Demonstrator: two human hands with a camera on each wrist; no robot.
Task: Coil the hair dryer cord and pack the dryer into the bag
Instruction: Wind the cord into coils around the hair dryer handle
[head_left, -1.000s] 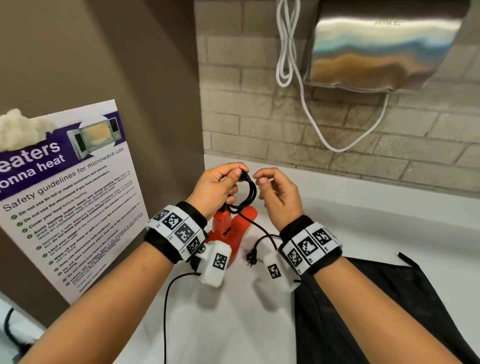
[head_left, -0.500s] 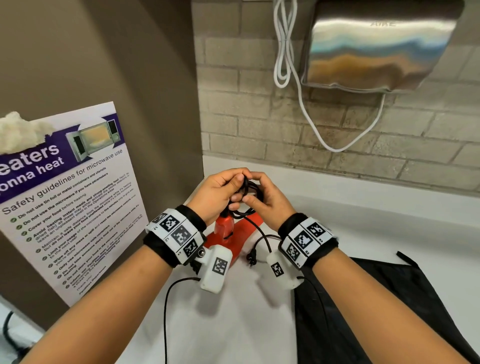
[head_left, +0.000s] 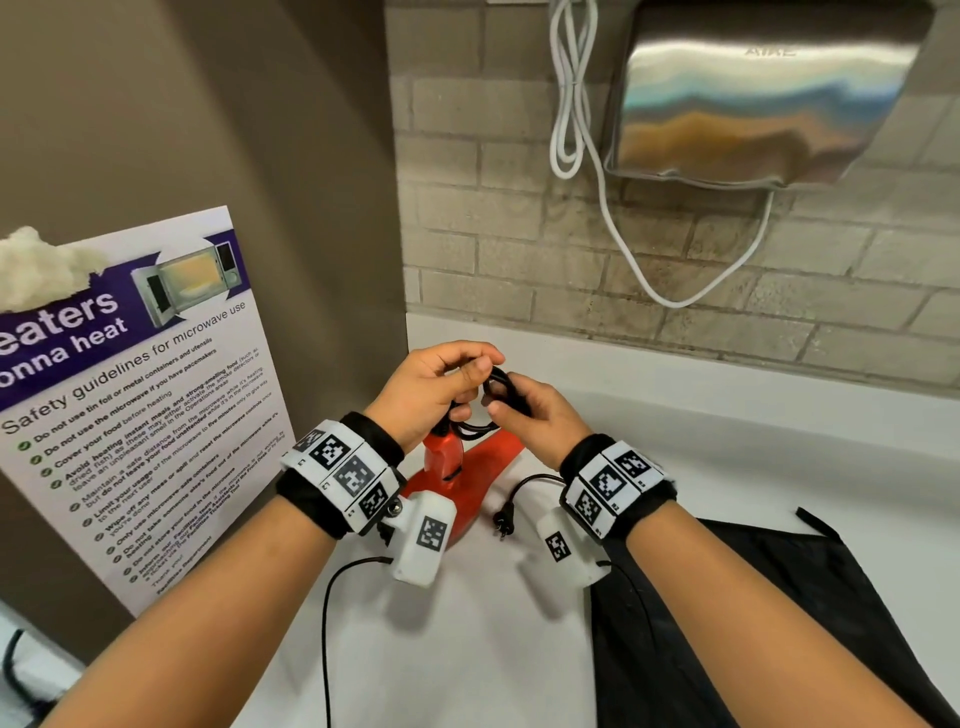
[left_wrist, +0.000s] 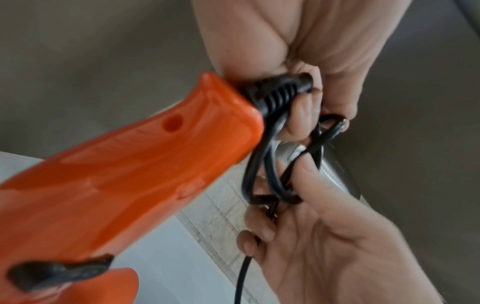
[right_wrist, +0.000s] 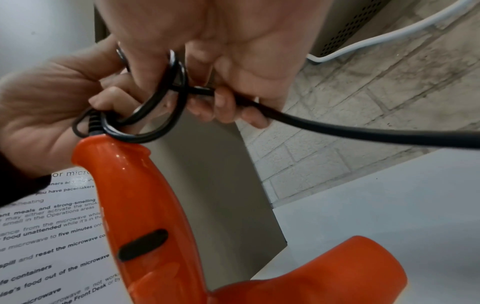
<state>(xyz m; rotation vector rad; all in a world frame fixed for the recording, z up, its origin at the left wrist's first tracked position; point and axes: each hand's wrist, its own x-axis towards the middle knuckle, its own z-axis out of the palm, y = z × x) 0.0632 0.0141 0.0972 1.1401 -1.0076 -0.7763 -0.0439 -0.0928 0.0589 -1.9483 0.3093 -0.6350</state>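
An orange hair dryer (head_left: 457, 473) (left_wrist: 124, 185) (right_wrist: 145, 216) stands on the white counter with its handle up. Its black cord (head_left: 493, 395) (left_wrist: 270, 172) (right_wrist: 161, 107) is wound in small loops just above the handle's end. My left hand (head_left: 436, 389) (right_wrist: 46, 107) grips the loops at the handle top. My right hand (head_left: 530, 415) (left_wrist: 324, 246) pinches the cord at the loops' right side. The loose end with its plug (head_left: 504, 525) hangs below my right wrist. A black bag (head_left: 753, 623) lies flat at the right front.
A steel hand dryer (head_left: 763, 98) with a white cable (head_left: 613, 223) hangs on the brick wall behind. A microwave safety poster (head_left: 130, 405) leans on the brown panel at the left. A thin black wire (head_left: 327, 623) runs down from my left wrist camera.
My right hand came in from apart to meet the left at the coil, and both hands now hold the loops together. The plug end hangs slightly shorter.
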